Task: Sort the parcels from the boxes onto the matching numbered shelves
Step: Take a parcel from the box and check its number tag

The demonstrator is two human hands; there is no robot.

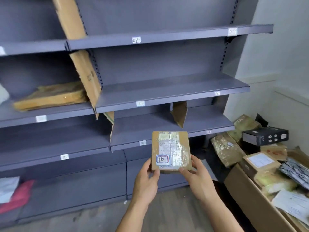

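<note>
Cardboard parcel (170,148) (16), lower corners — between fingers (196,162)

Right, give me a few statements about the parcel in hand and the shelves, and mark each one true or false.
1. The left hand and the right hand both hold the small parcel. True.
2. The handwritten label on that parcel reads 02. False: it reads 16.
3. A flat brown parcel lies on a shelf at the left. True.
4. The black box stands on one of the shelves. False: it rests on the heap of parcels at the right, beside the shelving.
</note>
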